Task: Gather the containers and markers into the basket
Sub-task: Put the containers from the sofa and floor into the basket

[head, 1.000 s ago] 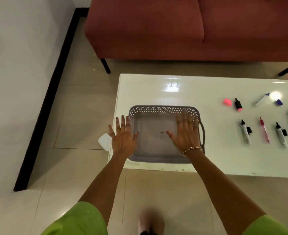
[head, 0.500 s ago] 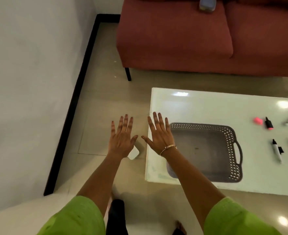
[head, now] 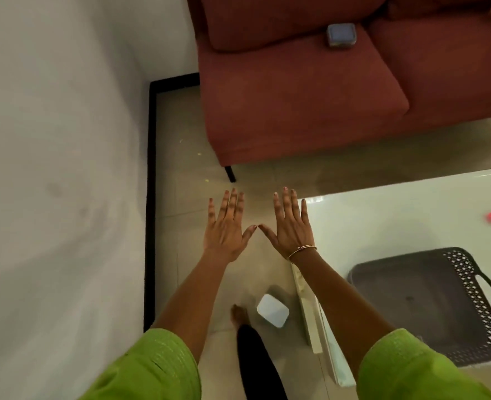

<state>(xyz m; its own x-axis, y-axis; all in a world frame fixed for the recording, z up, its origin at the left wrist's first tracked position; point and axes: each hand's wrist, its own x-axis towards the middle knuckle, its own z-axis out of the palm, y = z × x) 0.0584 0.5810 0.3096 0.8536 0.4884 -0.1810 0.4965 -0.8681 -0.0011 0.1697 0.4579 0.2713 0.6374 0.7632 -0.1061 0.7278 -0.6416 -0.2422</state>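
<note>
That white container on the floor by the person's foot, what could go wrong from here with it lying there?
The white container lies on the floor right beside the bare foot, so a step could kick or crush it. Both the left hand and the right hand are spread open and empty, above the floor and away from the basket. The blue-lidded container sits back on the sofa and might be forgotten.

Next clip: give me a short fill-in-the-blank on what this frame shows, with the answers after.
1. Both the left hand and the right hand are open and hold ____.
2. The grey basket on the white table contains ____.
3. The small grey container lies on the red ____.
4. The bracelet is on the ____ wrist.

Answers: nothing; nothing; sofa; right
</note>
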